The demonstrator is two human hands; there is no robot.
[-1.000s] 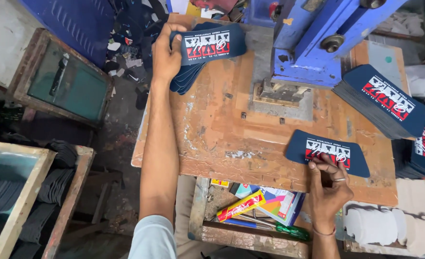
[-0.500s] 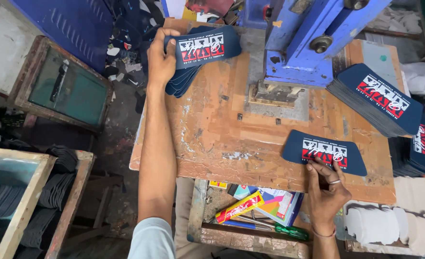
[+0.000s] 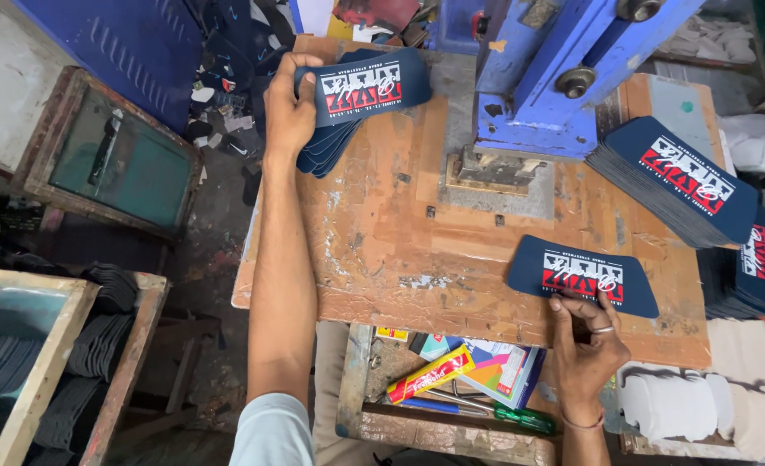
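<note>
The left hand (image 3: pixel 289 112) is clenched around a fanned stack of navy printed pieces (image 3: pixel 348 108), thumb across the top piece and fingers wrapped under, at about eleven o'clock on the worn wooden bench (image 3: pixel 382 250). The right hand (image 3: pixel 585 341) rests its fingertips on the near edge of a single navy piece (image 3: pixel 583 274) lying flat at about five o'clock on the bench; it presses or pinches that edge rather than closing round it, with a ring on one finger.

These pieces look thin, light and flexible, with curved ends and a white and red print on a matt face. They probably slide easily over one another, so the stack wants a firm squeeze across its short side, while the single piece is best lifted by its bare edge, away from the print.

At twelve to one o'clock stands a blue press (image 3: pixel 564 78) over a metal plate (image 3: pixel 495 173) let into the bench. At three o'clock a taller stack of the same pieces (image 3: pixel 680 177) lies slanted, with another stack (image 3: pixel 749 272) just below it at the bench's edge.

Under the bench, at six o'clock, an open shelf (image 3: pixel 357 380) holds coloured cartons, a yellow and red packet (image 3: pixel 430 375) and a green-handled screwdriver (image 3: pixel 521 418). At eight o'clock a wooden framed bin (image 3: pixel 50 371) holds rows of dark cut pieces on edge.
</note>
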